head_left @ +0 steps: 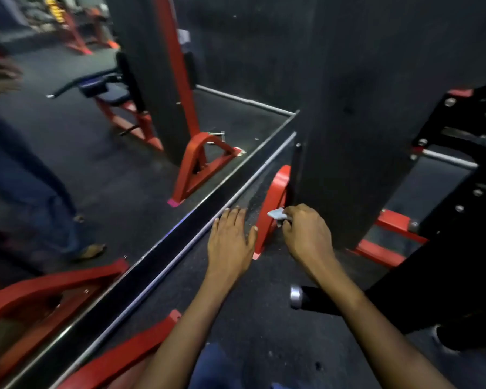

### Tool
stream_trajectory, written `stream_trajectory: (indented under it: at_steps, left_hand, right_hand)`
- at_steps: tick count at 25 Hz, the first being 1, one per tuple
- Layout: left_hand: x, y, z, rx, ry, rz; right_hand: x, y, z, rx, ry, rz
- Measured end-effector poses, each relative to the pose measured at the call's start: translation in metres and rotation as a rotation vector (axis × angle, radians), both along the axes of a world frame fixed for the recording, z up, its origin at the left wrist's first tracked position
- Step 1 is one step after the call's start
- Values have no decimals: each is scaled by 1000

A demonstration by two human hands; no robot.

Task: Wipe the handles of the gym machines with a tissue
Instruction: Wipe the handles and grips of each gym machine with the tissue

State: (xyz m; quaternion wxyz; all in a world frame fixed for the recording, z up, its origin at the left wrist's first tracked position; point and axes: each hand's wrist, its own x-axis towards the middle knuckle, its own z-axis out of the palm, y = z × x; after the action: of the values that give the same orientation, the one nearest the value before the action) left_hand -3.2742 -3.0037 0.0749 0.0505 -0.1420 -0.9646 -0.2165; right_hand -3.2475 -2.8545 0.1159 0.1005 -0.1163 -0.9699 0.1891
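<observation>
My right hand point(306, 234) pinches a small pale tissue point(277, 214) and holds it against the upper edge of a curved red frame foot point(272, 200) of a gym machine. My left hand point(230, 237) is held out flat with straight fingers just left of that red foot, low over the dark floor; whether it touches the floor I cannot tell. A black handle with a silver end cap point(296, 296) juts out under my right forearm.
A wall mirror point(96, 164) with a metal bottom rail runs along the left and reflects the red machine, a bench and a person's legs. A tall black shroud point(348, 122) rises behind the foot. Black plates with bolts point(460, 153) and red frame bars point(390, 237) stand at right.
</observation>
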Motion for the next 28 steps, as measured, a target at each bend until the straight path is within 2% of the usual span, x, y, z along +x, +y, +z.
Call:
stream_trajectory:
  at_steps: [6, 9, 12, 17, 22, 28]
  left_hand:
    - [-105, 1, -33, -7, 23, -341]
    - [-159, -5, -32, -103, -23, -536]
    - [-192, 5, -24, -138, 5, -711]
    - [-213, 28, -28, -150, 0, -902]
    - [-218, 77, -25, -179, 37, -1058]
    - [-232, 111, -33, -258, 84, -1201]
  right_hand:
    - [-58, -1, -20, 4, -132, -335]
    - [-83, -17, -25, -18, -179, -521]
    - [-93, -29, -26, -17, -181, -662]
    - [-93, -36, -32, 46, -154, -816]
    - [-97, 0, -36, 86, -54, -965]
    - [-100, 27, -48, 30, -129, -1098]
